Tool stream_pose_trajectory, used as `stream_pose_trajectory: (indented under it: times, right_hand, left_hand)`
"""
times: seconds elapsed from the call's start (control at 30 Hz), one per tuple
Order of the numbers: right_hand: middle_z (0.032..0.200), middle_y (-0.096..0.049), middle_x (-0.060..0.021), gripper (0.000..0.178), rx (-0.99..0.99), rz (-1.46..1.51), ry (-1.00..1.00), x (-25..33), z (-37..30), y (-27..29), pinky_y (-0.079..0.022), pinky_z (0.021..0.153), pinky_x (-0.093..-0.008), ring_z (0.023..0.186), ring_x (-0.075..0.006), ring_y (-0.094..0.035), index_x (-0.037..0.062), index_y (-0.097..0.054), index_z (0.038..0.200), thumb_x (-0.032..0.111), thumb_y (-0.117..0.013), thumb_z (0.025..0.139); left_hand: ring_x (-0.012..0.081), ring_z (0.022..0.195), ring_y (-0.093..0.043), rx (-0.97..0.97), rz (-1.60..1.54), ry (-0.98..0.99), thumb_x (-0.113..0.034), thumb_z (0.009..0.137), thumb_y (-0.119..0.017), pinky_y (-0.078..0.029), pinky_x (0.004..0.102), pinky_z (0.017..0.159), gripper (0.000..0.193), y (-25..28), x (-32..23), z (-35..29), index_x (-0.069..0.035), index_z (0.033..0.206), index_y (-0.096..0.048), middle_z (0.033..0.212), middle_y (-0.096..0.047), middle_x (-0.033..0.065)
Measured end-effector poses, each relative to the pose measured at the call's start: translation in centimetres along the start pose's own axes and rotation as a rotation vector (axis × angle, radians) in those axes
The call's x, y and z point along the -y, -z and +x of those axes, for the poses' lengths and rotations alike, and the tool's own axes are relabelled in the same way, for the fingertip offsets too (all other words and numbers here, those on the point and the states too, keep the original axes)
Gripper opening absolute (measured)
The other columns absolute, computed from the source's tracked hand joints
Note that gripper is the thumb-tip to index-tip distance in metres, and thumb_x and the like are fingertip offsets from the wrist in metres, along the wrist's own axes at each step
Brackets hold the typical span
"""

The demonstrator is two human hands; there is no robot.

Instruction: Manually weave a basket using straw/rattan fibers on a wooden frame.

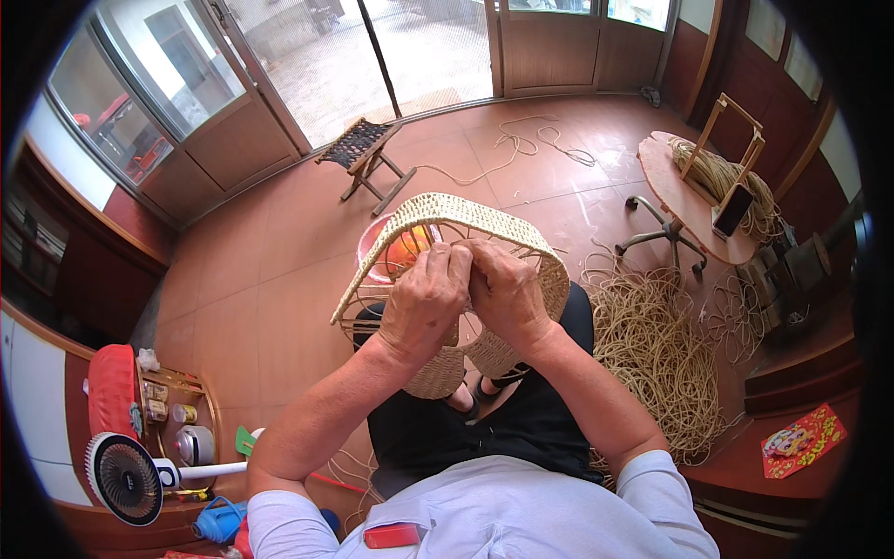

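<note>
A partly woven basket (484, 219) of pale twisted cord rests over my lap, its thin ribs showing between the woven bands. My left hand (426, 303) and my right hand (507, 291) meet over its open middle, fingertips bent and pressed together. Whatever they pinch is hidden by the fingers; thin ribs of the basket lie right around them. Beyond my left hand, partly behind the basket, a pink basin (366, 264) holds something orange.
A big heap of loose cord (652, 359) lies on the floor to my right. Further off are a folding stool (363, 149) and a round-topped table (666, 186) bearing a coil of cord (712, 172). At left stand a fan (126, 480) and a kettle (196, 445).
</note>
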State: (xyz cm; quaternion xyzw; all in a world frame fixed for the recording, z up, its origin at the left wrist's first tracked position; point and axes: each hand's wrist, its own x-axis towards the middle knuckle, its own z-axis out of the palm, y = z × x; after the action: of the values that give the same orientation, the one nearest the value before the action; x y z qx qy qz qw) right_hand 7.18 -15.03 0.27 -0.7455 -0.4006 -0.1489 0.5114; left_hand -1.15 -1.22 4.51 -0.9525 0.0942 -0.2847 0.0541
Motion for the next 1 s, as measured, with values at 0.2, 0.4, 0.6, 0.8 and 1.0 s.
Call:
stream_pose_trajectory:
  times: [0.2,0.4,0.6,0.8,1.0]
  right_hand:
    - [0.106,-0.073,-0.0204,0.019,0.004,-0.013,0.062,0.3,0.2,-0.1,-0.062,0.079,-0.0486,0.096,-0.0417,-0.074,0.0030,-0.069,0.119,0.003,-0.067,0.100]
    - [0.105,-0.073,-0.0196,0.018,0.020,-0.068,0.073,0.1,0.4,-0.1,-0.063,0.080,-0.0476,0.096,-0.0413,-0.074,0.0024,-0.070,0.117,0.006,-0.068,0.100]
    - [0.100,-0.073,-0.0166,0.009,-0.011,-0.025,0.009,0.2,1.0,-0.1,-0.060,0.075,-0.0452,0.091,-0.0377,-0.075,0.0039,-0.071,0.107,0.009,-0.072,0.099]
    - [0.098,-0.073,-0.0157,0.009,-0.011,-0.030,0.017,0.3,1.4,-0.4,-0.060,0.073,-0.0445,0.087,-0.0367,-0.075,0.0046,-0.070,0.107,0.010,-0.072,0.100]
    - [0.097,-0.073,-0.0150,0.008,-0.057,-0.097,0.010,0.6,0.5,-1.1,-0.059,0.071,-0.0443,0.086,-0.0357,-0.075,0.0058,-0.068,0.108,0.011,-0.071,0.102]
  left_hand:
    - [0.0327,0.102,-0.068,-0.121,-0.171,0.092,0.003,0.087,-0.066,-0.061,0.0389,0.086,0.032,-1.0,0.1,-1.2,0.001,0.119,-0.058,0.106,-0.059,0.0163]
    - [0.0346,0.102,-0.067,-0.164,-0.175,0.147,0.002,0.088,-0.066,-0.059,0.0410,0.089,0.032,-1.7,-0.5,-1.5,0.001,0.119,-0.060,0.109,-0.059,0.0181]
    - [0.0331,0.096,-0.068,-0.200,-0.379,0.310,-0.001,0.096,-0.068,-0.058,0.0442,0.084,0.015,-1.8,0.1,-1.4,-0.001,0.110,-0.065,0.103,-0.063,0.0153]
    - [0.0317,0.096,-0.070,-0.290,-0.488,0.393,-0.003,0.097,-0.072,-0.059,0.0434,0.081,0.012,-2.0,0.7,-1.5,-0.005,0.108,-0.070,0.100,-0.067,0.0125]
    - [0.0326,0.090,-0.072,-0.272,-0.472,0.384,-0.003,0.096,-0.071,-0.060,0.0426,0.077,0.016,-1.2,0.7,-1.1,-0.005,0.112,-0.072,0.102,-0.068,0.0130]
